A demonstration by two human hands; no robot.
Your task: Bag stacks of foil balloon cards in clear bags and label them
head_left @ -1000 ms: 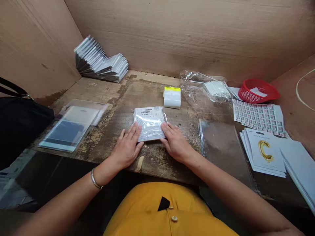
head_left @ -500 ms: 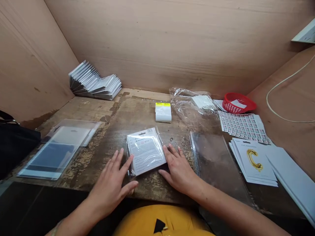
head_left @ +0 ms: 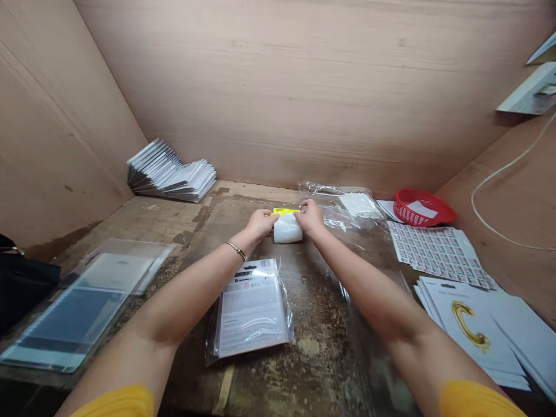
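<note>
My left hand [head_left: 262, 225] and my right hand [head_left: 310, 217] are at the far middle of the wooden table [head_left: 315, 341], with their fingertips on the top edge of a small white pad with a yellow strip [head_left: 287, 227]. The pad sits between them on the table. Nearer to me, under my forearms, lies a sealed plastic packet with a white printed card [head_left: 251, 310], touched by neither hand. A wrapped clear sleeve surrounds that card, and its lower edge rests on the worn wood.
A clear bag with white items [head_left: 343, 207] lies just right of my right hand. Beyond it are a red basket [head_left: 421, 208], printed sticker sheets [head_left: 441, 255] and stacked cards with a gold letter C [head_left: 467, 330]. Stacked packets [head_left: 171, 174] stand back left, near a clear sleeve with a blue card [head_left: 82, 307].
Both hands have left the sealed packet and moved forward onto the white pad. The packet now lies closer to me, and the view has tilted upward.
</note>
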